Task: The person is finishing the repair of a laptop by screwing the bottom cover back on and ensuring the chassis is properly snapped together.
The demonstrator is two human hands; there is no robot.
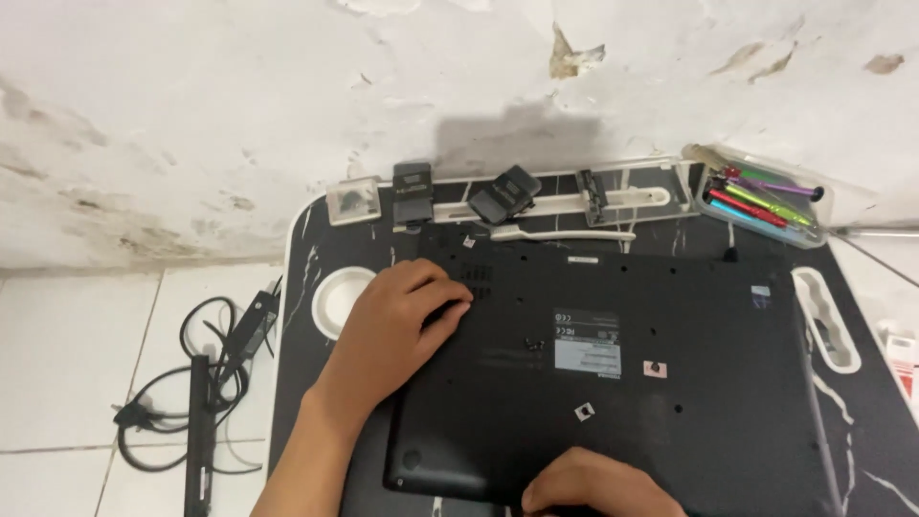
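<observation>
Our left hand point(397, 330) lies palm down on the upturned black laptop point(622, 373), fingers spread and curled lightly over the vent area near its rear left corner, grasping nothing; it seems to press there to keep the machine from sliding. Our right hand point(598, 488) sits at the laptop's near edge, mostly cut off by the frame, so we cannot tell whether it is clenched or holding anything.

Starting at the far left, a tangle of black cable with a power adapter point(206, 383) lies on the white tiled floor, well apart from the work. Next comes the dark marbled table point(862, 440), with a white round cup recess point(337, 299) just beside our left wrist. The laptop rests base up across the middle of the table, probably so its underside screw holes face us. A few loose screws point(533, 342) lie on the base near the grey label point(587, 349), kept close at hand. Behind the laptop, along the wall, stand a small clear box point(350, 199) and two black blocks point(459, 191) on a white slotted rail point(613, 196). At the far right, a clear tray of coloured screwdrivers point(766, 203) waits within reach.
</observation>
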